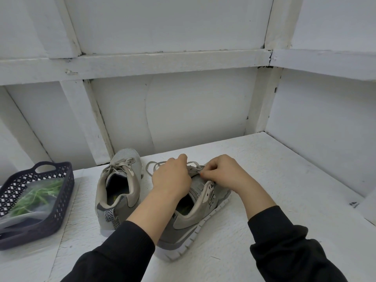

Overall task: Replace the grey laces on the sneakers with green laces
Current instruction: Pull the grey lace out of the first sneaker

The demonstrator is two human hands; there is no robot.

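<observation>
White-painted boards and battens form the wall (195, 110) behind and to the right, meeting in a corner at the right, with cracked paint along the joints. Below them runs a rough, white-painted table (274, 180). At its left edge sits a dark perforated basket (63, 192) with a cut-out handle, and in it lies a clear plastic bag (22, 212) holding the green laces (38, 196).

Two grey sneakers stand side by side near the middle, toes towards the wall. The far-left sneaker (120, 186) stands apart from both hands, its own lace tied across the tongue.

The near sneaker (195, 218) lies under the hands, tilted a little to the right on its white sole. The left hand (173, 178) comes over the shoe's opening, its fingers curled down over the lacing. Its fingertips are hidden behind the knuckles, so whether they grip anything cannot be told. The right hand (223, 174) reaches in from the right side of the upper, with thumb and forefinger closed together in a pinch on the grey lace (154, 165) close to the eyelets. Loose loops of that lace spill onto the table just beyond the left hand's knuckles, between the two shoes. Black sleeves (284, 247) cover both forearms down to the wrists.
</observation>
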